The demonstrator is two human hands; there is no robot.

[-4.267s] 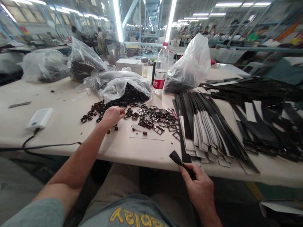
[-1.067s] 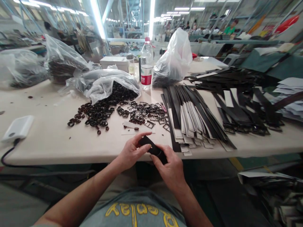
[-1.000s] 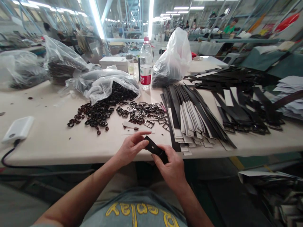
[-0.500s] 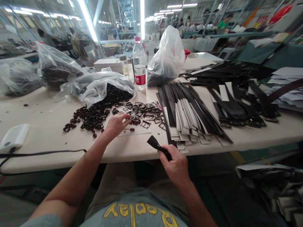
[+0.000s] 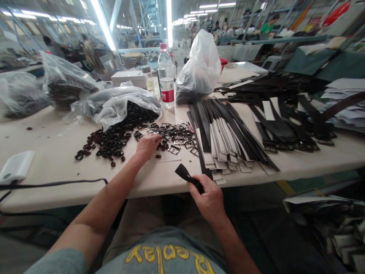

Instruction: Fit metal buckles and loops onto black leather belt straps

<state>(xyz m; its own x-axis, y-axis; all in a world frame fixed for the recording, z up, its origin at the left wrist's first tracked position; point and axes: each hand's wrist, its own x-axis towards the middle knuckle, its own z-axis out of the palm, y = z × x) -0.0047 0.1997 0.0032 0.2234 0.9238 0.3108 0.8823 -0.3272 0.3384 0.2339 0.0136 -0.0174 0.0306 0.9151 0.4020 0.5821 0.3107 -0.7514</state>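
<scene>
My right hand (image 5: 209,194) is closed around a black belt strap (image 5: 184,172), whose folded end with a small slot points up and left above the table's front edge. My left hand (image 5: 148,146) reaches to the near side of a heap of metal buckles (image 5: 178,133). Its fingers are bent together at the heap, and whatever lies between the tips is hidden. Small dark brown loops (image 5: 164,145) lie right beside those fingertips. Left of the hand spreads a pile of black and brown rings (image 5: 112,141), spilling from a clear plastic bag (image 5: 118,108).
Many black straps with pale backing (image 5: 225,137) are stacked right of the buckles. Straps with buckles (image 5: 288,133) lie farther right. A plastic bottle (image 5: 166,82) and a filled white bag (image 5: 196,68) stand behind. A white device (image 5: 17,165) and black cord (image 5: 57,183) lie left.
My left hand has moved slightly right and deeper into the buckle heap, its fingers curling in. My right hand keeps the strap in nearly the same place.
</scene>
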